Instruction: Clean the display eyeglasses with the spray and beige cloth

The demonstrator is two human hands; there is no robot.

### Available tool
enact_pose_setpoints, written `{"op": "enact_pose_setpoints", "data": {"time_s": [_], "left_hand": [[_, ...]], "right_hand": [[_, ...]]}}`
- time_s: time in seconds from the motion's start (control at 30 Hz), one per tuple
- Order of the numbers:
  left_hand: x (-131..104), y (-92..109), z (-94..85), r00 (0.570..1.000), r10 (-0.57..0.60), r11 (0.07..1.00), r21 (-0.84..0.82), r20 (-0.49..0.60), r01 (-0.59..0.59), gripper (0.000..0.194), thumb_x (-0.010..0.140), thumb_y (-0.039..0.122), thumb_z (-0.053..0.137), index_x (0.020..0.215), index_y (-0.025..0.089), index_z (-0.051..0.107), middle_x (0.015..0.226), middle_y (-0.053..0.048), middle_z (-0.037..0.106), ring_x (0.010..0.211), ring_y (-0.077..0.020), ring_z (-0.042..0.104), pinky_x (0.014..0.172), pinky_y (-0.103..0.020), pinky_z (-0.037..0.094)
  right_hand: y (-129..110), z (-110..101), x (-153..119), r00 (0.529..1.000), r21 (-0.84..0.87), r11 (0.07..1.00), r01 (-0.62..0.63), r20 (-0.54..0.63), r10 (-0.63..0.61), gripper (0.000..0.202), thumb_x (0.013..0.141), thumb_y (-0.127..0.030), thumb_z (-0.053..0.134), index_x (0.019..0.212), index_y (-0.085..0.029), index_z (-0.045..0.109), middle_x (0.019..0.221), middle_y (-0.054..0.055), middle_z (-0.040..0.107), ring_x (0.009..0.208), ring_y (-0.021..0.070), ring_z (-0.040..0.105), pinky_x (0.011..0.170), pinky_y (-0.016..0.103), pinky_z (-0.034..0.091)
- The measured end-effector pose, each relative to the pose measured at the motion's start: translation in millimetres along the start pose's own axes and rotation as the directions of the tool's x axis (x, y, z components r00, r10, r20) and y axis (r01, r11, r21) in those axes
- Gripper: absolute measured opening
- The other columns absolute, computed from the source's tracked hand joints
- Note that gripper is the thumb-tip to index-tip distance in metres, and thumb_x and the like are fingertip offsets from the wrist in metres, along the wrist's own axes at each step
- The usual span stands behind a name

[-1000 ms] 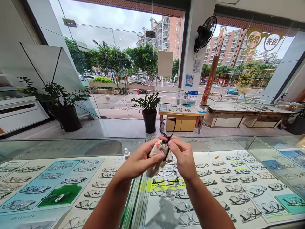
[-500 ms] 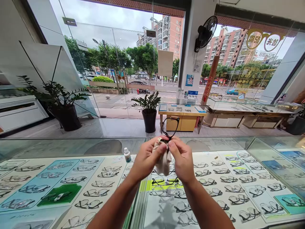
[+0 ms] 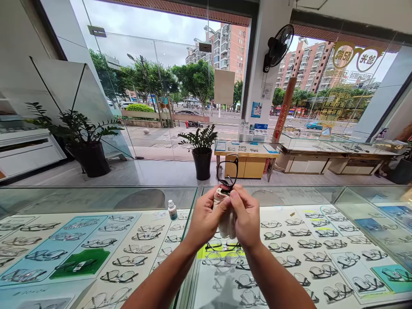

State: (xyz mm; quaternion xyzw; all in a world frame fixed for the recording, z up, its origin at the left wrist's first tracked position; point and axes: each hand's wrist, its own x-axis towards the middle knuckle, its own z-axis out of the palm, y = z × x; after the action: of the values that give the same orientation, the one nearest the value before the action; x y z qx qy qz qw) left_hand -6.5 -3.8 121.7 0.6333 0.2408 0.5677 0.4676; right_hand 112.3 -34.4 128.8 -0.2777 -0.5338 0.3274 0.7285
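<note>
Black-framed glasses (image 3: 227, 173) stand upright above my two hands, one rim raised and the lower part hidden by fingers and cloth. My left hand (image 3: 206, 214) is closed on a pale cloth (image 3: 226, 223) that hangs down between the hands. With thumb and fingers pinched, my right hand (image 3: 246, 214) grips the glasses low down, touching the cloth too. Both hands meet over the glass display case.
A small white-capped bottle (image 3: 172, 210) stands on the glass counter (image 3: 180, 195) to the left. Rows of glasses lie inside the case. Beyond are a potted plant (image 3: 202, 163), a small display table (image 3: 249, 165) and a wall fan (image 3: 279, 47).
The glasses have turned and tipped slightly left, with the raised rim now seen more face-on. The cloth has shifted a little to the right, and both hands are closer together.
</note>
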Motion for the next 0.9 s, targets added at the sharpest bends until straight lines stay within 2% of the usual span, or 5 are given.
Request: {"op": "enact_pose_setpoints", "data": {"time_s": [0.2, 0.5, 0.67, 0.8, 0.9], "left_hand": [[-1.4, 0.2, 2.9, 0.995, -0.050, 0.997, 0.055, -0.083, 0.055, 0.058, 0.097, 0.072, 0.061, 0.103, 0.015, 0.073, 0.074, -0.002, 0.064, 0.066, -0.0146, 0.054, 0.062, -0.025, 0.045], [21.4, 5.4, -40.8, 0.992, 0.041, 0.903, 0.429, -0.119, 0.014, 0.043, 0.103, 0.060, 0.055, 0.091, 0.020, 0.063, 0.078, 0.000, 0.060, 0.072, -0.0163, 0.052, 0.068, -0.026, 0.040], [35.6, 1.4, -72.2, 0.990, -0.132, 0.569, 0.814, -0.046, 0.114, 0.033, 0.105, 0.050, 0.046, 0.098, 0.024, 0.065, 0.090, -0.003, 0.073, 0.083, -0.0236, 0.063, 0.075, -0.031, 0.041], [44.7, -17.8, -94.2, 0.942, -0.292, 0.203, 0.951, -0.166, 0.231, 0.028, 0.101, 0.041, 0.047, 0.092, 0.023, 0.067, 0.096, -0.011, 0.078, 0.088, -0.0304, 0.070, 0.074, -0.034, 0.042], [49.1, -28.8, -104.5, 0.877, -0.389, 0.064, 0.941, -0.283, 0.332, 0.026, 0.097, 0.040, 0.055, 0.101, 0.021, 0.072, 0.107, -0.017, 0.080, 0.102, -0.0374, 0.074, 0.079, -0.038, 0.047]], "right_hand": [[6.2, -4.3, 2.6, 1.000, 0.006, 1.000, 0.012, 0.012, -0.012, 0.029, 0.102, -0.040, 0.066, 0.087, -0.021, 0.083, 0.093, 0.006, 0.070, 0.095, 0.0221, 0.062, 0.093, 0.037, 0.051], [6.0, -27.1, 19.1, 0.978, 0.133, 0.990, -0.049, -0.194, 0.074, 0.028, 0.099, -0.045, 0.068, 0.100, -0.019, 0.079, 0.116, 0.012, 0.081, 0.100, 0.0234, 0.070, 0.090, 0.037, 0.051], [2.3, -34.7, 25.7, 0.980, 0.148, 0.983, -0.110, -0.146, 0.132, 0.023, 0.100, -0.040, 0.063, 0.094, -0.020, 0.074, 0.099, 0.008, 0.080, 0.093, 0.0224, 0.071, 0.088, 0.036, 0.052], [2.0, -34.8, 25.3, 0.983, 0.112, 0.982, -0.151, -0.086, 0.161, 0.024, 0.100, -0.040, 0.061, 0.091, -0.021, 0.074, 0.093, 0.007, 0.079, 0.088, 0.0220, 0.069, 0.085, 0.035, 0.052], [1.6, -32.6, 23.8, 0.986, 0.109, 0.981, -0.160, -0.037, 0.165, 0.024, 0.099, -0.040, 0.062, 0.091, -0.021, 0.075, 0.091, 0.006, 0.078, 0.084, 0.0208, 0.067, 0.084, 0.035, 0.052]]}}
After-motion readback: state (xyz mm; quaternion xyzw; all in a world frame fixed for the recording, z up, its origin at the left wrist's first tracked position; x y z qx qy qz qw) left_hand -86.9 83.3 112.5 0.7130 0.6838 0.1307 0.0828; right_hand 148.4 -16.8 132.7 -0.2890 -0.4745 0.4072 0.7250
